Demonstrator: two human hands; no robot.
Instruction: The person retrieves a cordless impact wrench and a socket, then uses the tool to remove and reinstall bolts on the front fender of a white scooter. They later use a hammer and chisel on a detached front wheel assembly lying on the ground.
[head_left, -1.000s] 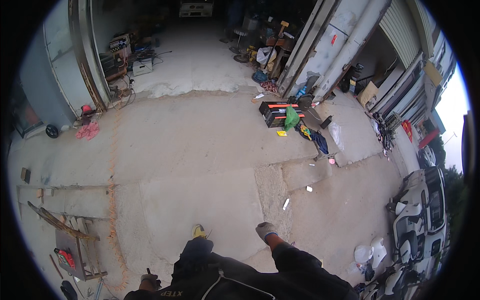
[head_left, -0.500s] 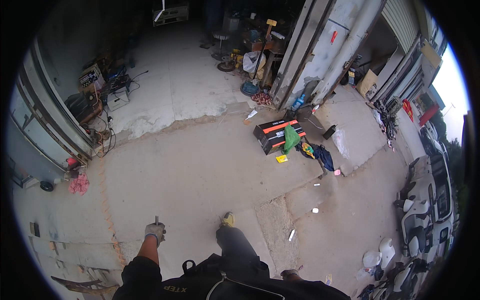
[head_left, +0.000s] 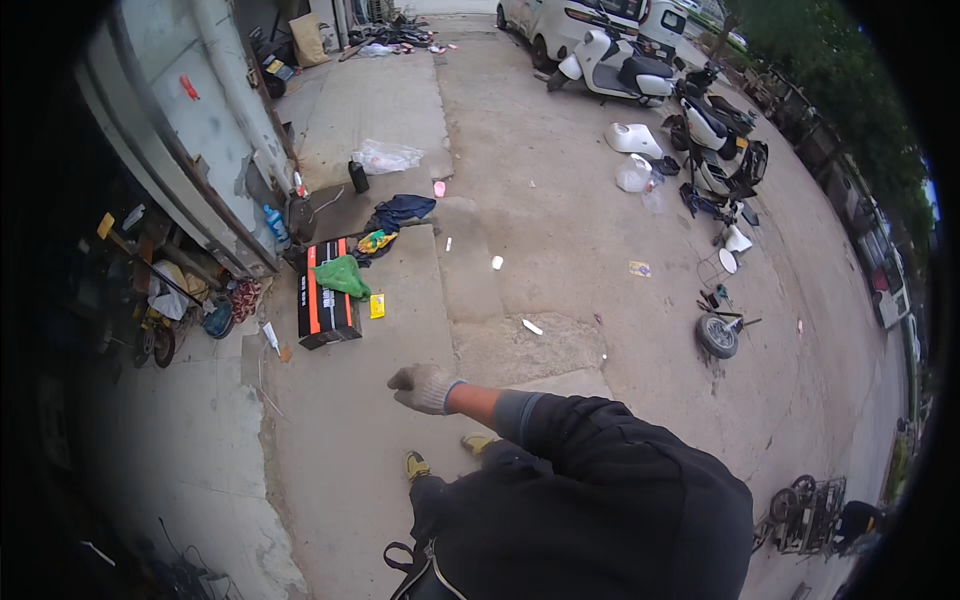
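My right hand [head_left: 425,388] wears a pale knitted work glove with darker fingertips. It is held out in front of my body, over the concrete, with the fingers curled in, and no object shows in it. My left hand is out of view. Beyond the right hand lies a black and orange cardboard box [head_left: 322,310] with a crumpled green bag [head_left: 342,276] on top. A small yellow packet [head_left: 377,306] is beside the box. Dark blue cloth [head_left: 400,210] lies just past it, with a yellow and green wrapper [head_left: 376,242] against it.
A white tube [head_left: 271,337] lies left of the box, and a blue bottle [head_left: 275,222] stands by the door post. A loose wheel [head_left: 717,336], a white body panel [head_left: 633,138] and parked scooters [head_left: 612,68] are on the right. A white van [head_left: 560,25] stands farther back.
My view has turned right, from the workshop doorway toward the yard. The left hand, which held a short metal rod, has left the view. My right hand has come up in front.
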